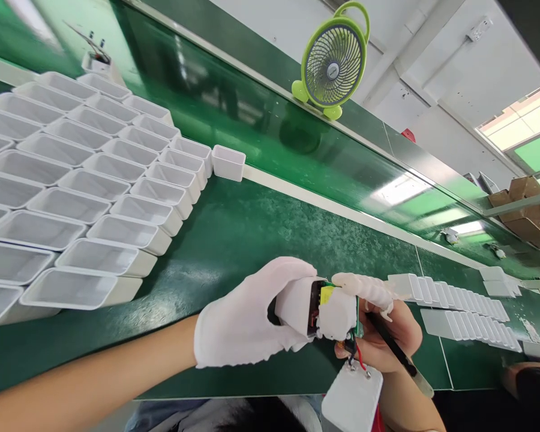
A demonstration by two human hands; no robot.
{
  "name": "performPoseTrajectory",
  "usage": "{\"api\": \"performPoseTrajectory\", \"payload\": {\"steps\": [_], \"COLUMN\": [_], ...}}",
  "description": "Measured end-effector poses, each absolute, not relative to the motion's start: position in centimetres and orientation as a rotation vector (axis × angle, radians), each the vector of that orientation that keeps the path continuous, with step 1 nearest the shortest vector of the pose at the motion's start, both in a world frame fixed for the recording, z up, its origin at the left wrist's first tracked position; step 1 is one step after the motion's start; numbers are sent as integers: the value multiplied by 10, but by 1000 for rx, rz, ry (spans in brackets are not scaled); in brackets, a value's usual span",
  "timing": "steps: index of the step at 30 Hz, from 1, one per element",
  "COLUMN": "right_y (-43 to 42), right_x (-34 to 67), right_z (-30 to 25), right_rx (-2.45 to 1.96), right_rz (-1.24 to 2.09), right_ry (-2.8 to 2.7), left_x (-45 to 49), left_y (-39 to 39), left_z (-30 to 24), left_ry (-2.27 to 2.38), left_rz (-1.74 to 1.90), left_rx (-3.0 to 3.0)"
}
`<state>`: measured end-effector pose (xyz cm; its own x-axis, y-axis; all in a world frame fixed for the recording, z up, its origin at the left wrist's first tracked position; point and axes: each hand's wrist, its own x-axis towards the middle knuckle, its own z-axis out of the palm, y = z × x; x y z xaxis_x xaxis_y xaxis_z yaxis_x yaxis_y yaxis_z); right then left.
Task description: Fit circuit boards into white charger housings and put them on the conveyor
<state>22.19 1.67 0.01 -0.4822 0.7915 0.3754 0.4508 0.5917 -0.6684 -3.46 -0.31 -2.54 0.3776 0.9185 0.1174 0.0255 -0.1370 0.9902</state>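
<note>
My left hand (247, 318), in a white glove, grips a white plastic housing (294, 306) with a green circuit board and a yellow part showing at its open end. My right hand (382, 327) has rubber finger cots on the thumb and forefinger. It pinches the board assembly (337, 312) at the mouth of the housing and also holds a dark pen-like tool (398, 354). Red and black wires run down from the board to a white plug piece (353, 399) hanging below.
Rows of empty white housings (72, 180) stand on the green bench at the left. Rows of white flat parts (459, 306) lie to the right. A green desk fan (335, 60) stands on the far rail beyond a glossy conveyor belt. Cardboard boxes (524, 210) sit far right.
</note>
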Motion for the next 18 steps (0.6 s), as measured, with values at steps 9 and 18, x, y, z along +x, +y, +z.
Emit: {"api": "performPoseTrajectory", "payload": {"steps": [9,18], "right_y": [17,13], "right_x": [212,216], "right_z": [1,0], "right_rx": [-930,-966], "right_rz": [556,578], "right_ry": [-2118,-2095], "left_x": [-35,-34], "left_y": [-5,-4], "left_z": [-25,-23], "left_ry": [900,903], "left_rz": [981,1016], "left_rx": [1481,1507]}}
